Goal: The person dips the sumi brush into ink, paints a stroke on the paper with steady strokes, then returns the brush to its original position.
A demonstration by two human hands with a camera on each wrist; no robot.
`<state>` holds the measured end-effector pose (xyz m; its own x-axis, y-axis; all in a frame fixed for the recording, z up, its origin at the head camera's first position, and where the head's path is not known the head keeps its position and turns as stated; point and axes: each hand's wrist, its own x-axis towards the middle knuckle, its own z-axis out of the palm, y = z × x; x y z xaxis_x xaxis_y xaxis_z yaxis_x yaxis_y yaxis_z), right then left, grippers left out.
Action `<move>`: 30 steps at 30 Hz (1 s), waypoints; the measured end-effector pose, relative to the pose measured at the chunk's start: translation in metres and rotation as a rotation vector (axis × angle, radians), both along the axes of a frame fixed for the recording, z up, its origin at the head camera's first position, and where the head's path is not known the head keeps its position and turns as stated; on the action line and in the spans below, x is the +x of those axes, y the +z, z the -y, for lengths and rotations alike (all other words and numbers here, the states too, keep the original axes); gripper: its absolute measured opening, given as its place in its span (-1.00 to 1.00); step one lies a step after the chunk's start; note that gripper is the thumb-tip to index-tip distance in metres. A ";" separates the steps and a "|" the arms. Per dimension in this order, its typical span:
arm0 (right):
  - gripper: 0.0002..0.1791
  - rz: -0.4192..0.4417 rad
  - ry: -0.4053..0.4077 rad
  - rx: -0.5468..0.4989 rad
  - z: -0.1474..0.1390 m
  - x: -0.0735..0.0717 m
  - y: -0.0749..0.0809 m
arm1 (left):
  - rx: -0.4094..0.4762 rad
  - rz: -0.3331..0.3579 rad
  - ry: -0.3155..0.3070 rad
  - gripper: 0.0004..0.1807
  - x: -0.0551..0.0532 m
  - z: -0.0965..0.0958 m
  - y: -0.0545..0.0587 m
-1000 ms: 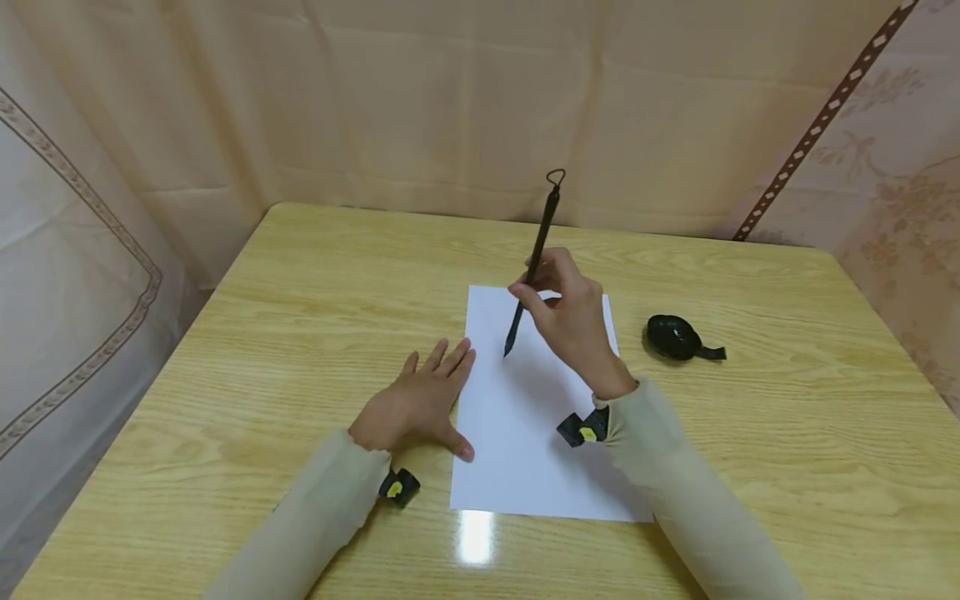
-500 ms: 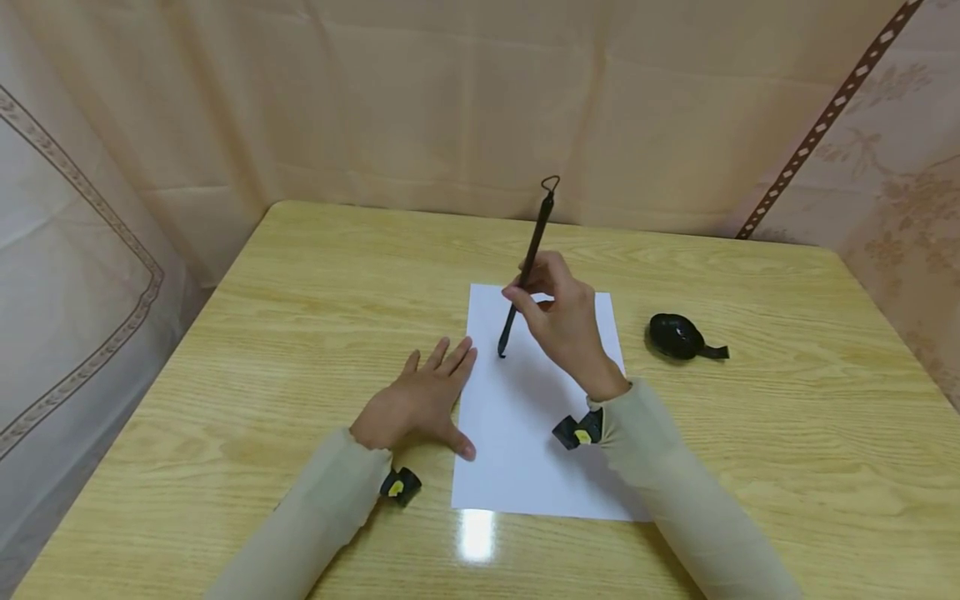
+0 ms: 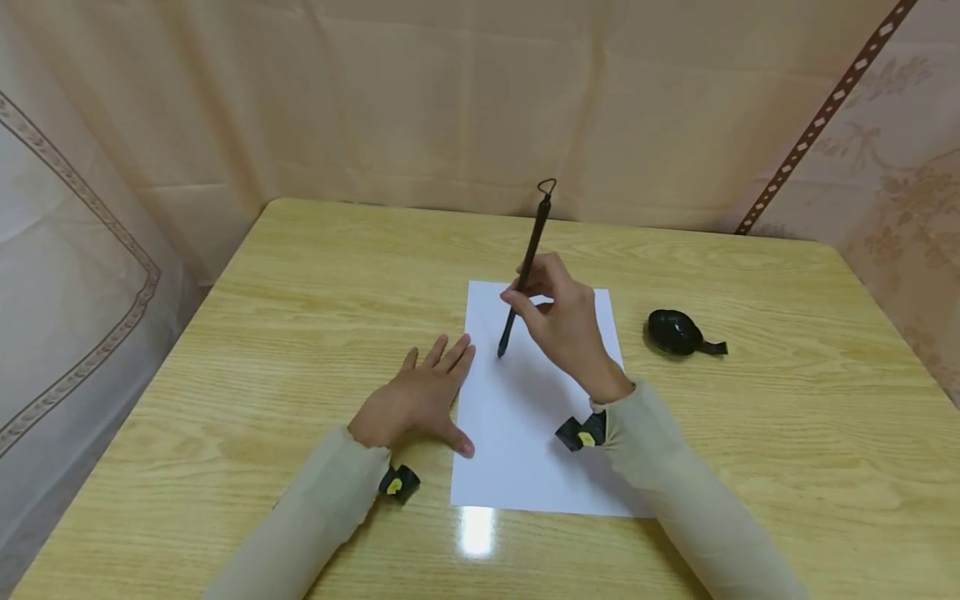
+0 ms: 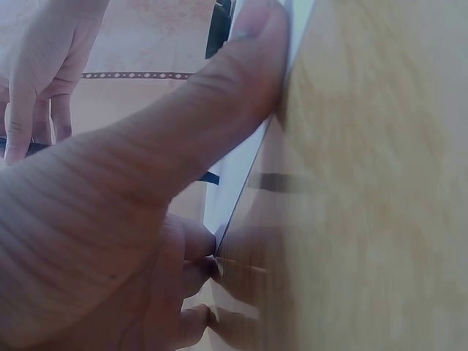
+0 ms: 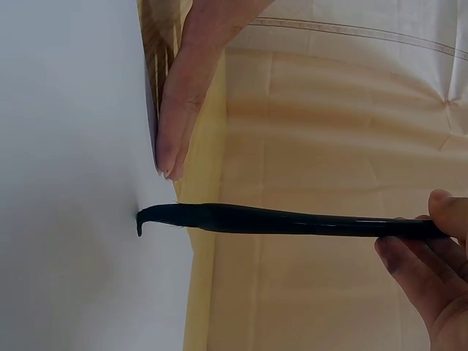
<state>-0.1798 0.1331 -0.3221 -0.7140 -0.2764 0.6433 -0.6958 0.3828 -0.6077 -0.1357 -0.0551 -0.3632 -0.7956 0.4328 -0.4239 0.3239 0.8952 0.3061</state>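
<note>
A dark writing brush with a hanging loop at its top stands slightly tilted in my right hand, pinched between thumb and fingers. In the right wrist view the bristle tip is bent against the white paper. The sheet lies on the wooden table in front of me. My left hand is spread flat at its left edge, fingers straight, with the thumb and fingertips on the paper's border.
A small black spoon-like dish with a short handle sits on the table right of the paper. Beige curtains hang behind the far edge. Small black wrist cameras are strapped at both sleeves.
The right hand has moved slightly left and down with the brush, and the bristle tip has come down onto the paper. The left hand has stayed in place.
</note>
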 end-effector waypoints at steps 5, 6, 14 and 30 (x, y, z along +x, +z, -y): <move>-0.72 -0.006 -0.006 0.015 -0.003 0.000 -0.001 | -0.002 0.001 -0.001 0.46 -0.001 0.000 0.000; -0.72 -0.004 -0.008 0.017 -0.003 0.000 -0.001 | -0.003 0.001 -0.001 0.46 -0.001 0.000 0.000; -0.72 0.012 -0.024 0.026 -0.006 0.001 0.000 | -0.011 0.012 0.002 0.46 -0.001 0.000 0.000; -0.73 -0.011 -0.044 0.032 -0.010 -0.002 -0.002 | -0.023 0.020 -0.001 0.46 -0.001 -0.001 0.001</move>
<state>-0.1820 0.1431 -0.3239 -0.7186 -0.2653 0.6428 -0.6846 0.4319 -0.5872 -0.1365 -0.0541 -0.3623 -0.7865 0.4237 -0.4494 0.3188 0.9017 0.2922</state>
